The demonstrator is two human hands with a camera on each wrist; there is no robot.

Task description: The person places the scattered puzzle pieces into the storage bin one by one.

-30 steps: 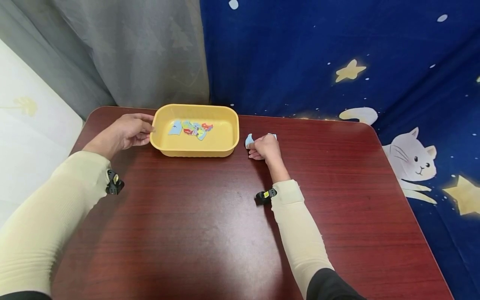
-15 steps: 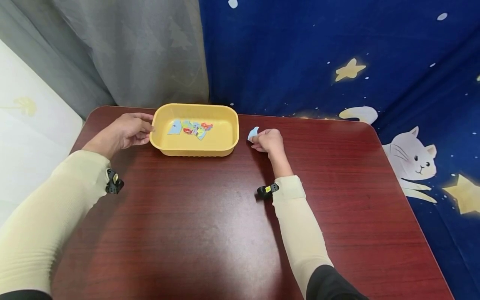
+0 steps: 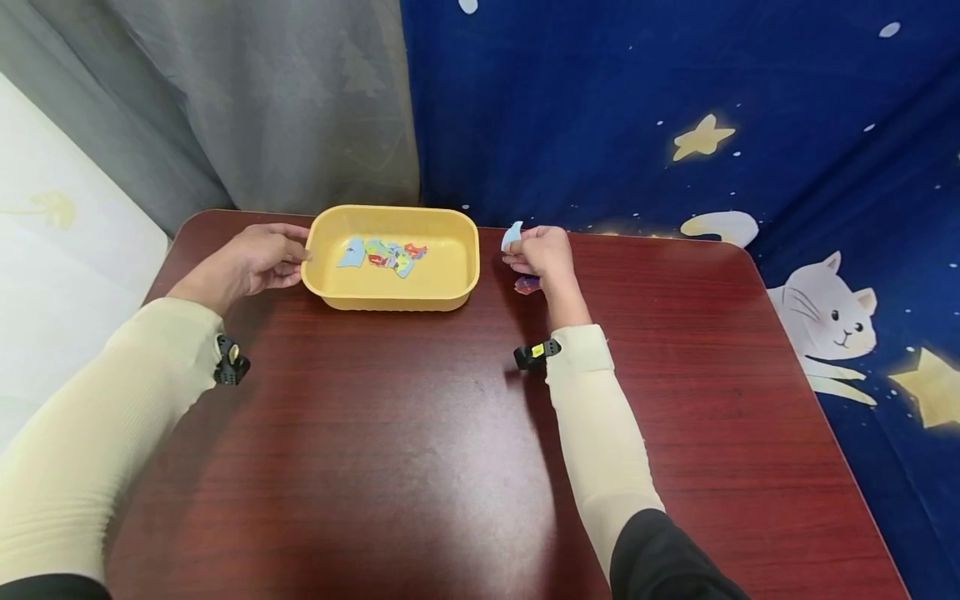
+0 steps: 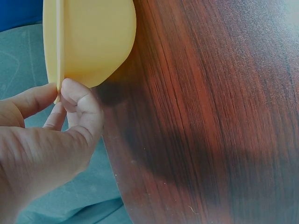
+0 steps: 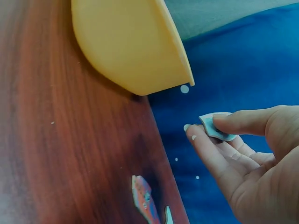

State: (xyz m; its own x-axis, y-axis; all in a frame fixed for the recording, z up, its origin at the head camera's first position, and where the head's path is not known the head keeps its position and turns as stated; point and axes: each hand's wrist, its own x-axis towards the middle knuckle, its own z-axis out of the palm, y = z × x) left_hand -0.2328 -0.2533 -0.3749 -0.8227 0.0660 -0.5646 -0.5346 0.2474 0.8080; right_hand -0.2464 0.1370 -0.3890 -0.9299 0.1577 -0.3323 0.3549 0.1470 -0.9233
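My left hand point(image 3: 262, 258) pinches the left end rim of a yellow plastic basin point(image 3: 390, 302); in the left wrist view the thumb and fingers are on either side of that rim. Inside the basin lie a light-blue puzzle piece point(image 3: 352, 252) and several colourful ones bunched together. Right of the basin, my right hand point(image 3: 547, 252) holds another pale-blue puzzle piece point(image 5: 220, 127) between thumb and fingers, raised off the table. Beneath that hand a purple-and-red puzzle piece point(image 3: 527, 285) lies on the table, with a pale piece point(image 5: 168, 215) beside it, partly cut off in the right wrist view.
The dark red wooden table point(image 3: 420, 433) has its far edge just behind the basin. A grey curtain point(image 3: 300, 108) and a blue star-patterned curtain point(image 3: 562, 108) hang along that edge. A white surface point(image 3: 60, 225) stands at the left.
My right hand has lifted a light-blue piece and moved it toward the far edge, uncovering the purple-red piece. My left hand stays on the basin rim.
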